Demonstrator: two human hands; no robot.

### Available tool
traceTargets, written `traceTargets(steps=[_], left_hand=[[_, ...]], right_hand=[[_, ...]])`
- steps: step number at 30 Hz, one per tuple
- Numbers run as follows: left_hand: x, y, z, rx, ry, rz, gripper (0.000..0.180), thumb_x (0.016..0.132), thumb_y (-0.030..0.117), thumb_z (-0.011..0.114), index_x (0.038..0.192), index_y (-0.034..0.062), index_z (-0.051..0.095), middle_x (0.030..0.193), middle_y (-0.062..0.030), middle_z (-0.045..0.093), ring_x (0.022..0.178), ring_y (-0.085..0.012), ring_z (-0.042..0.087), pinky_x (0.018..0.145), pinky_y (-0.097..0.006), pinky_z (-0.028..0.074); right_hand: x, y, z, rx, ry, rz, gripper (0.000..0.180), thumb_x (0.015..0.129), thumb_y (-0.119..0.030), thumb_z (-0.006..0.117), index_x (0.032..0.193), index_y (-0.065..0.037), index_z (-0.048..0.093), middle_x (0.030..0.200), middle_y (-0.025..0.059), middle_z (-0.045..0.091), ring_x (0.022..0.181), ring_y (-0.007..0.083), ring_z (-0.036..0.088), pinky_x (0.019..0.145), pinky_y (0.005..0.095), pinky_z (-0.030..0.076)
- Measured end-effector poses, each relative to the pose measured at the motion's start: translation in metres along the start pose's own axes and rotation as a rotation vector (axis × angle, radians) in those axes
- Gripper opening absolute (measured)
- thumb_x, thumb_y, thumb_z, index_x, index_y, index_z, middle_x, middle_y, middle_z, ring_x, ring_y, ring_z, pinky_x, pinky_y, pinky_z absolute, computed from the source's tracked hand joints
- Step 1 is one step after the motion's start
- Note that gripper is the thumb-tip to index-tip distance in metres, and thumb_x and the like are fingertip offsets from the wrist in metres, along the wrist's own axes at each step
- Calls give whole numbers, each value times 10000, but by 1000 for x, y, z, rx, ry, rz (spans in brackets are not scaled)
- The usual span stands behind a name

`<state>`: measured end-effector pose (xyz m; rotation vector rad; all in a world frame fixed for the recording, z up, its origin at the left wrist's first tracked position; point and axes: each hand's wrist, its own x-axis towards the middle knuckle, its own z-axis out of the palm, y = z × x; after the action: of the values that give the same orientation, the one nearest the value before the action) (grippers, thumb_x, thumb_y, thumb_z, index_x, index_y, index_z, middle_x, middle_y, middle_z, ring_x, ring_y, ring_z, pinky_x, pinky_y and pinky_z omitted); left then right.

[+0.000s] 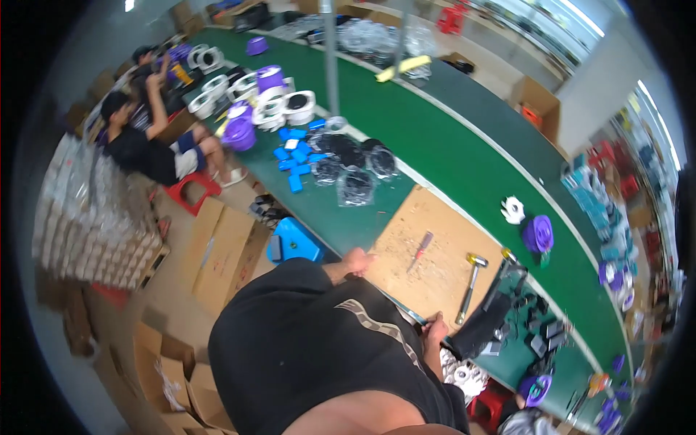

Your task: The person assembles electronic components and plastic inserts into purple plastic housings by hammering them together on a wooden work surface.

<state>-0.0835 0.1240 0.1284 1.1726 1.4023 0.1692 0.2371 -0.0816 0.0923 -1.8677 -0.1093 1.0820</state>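
We are between grips at the wooden board [435, 246]: our left hand [357, 261] rests loosely curled on its near edge, our right hand [435, 330] too hidden to judge. Beyond them lie a screwdriver [420, 250] and hammer [470, 286]; next needs reaching forward.

I wear a loose black T-shirt [319, 341] with a pale grey angular pattern printed across the front. Its short sleeves leave my forearms bare. My left hand [357, 259] and right hand [436, 330] are bare too, with no gloves.
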Motion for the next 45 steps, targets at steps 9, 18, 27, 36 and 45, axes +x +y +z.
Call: traceTargets(steps=[9,18,27,36,45], left_hand=[[16,-21,7,-102,28,59,558,899,415,555,510,18,511,443,-102,520,321,-171,479,304,-303,358],[14,-10,9,-12,23,26,555,885,451,549,588,-18,554,495,-122,574,346,-183,534,313,-283,423],[18,-14,8,4,38,-4,570,886,464,545,596,-26,563,500,-128,578,344,-186,533,311,-287,422],[15,-11,7,29,32,-23,570,892,474,528,600,-14,568,501,-117,574,354,-196,542,321,-301,443],[21,-17,6,39,28,-26,583,894,483,522,592,-14,567,502,-116,575,357,-200,546,319,-298,444]], right_hand=[[-9,-20,6,-6,-10,-3,510,915,-414,523,654,19,583,489,86,516,386,167,522,374,286,436],[-25,-30,-7,34,-63,11,530,913,-428,523,676,36,619,495,76,523,387,164,539,384,266,428],[-26,-33,-5,38,-51,0,531,909,-418,530,657,43,607,486,90,525,381,170,535,370,281,422],[-23,-28,-5,42,-54,0,530,909,-418,530,663,44,610,487,93,535,380,168,535,376,279,428],[-25,-30,-4,26,-59,-5,507,924,-394,514,694,44,627,490,85,530,391,167,546,383,274,436]])
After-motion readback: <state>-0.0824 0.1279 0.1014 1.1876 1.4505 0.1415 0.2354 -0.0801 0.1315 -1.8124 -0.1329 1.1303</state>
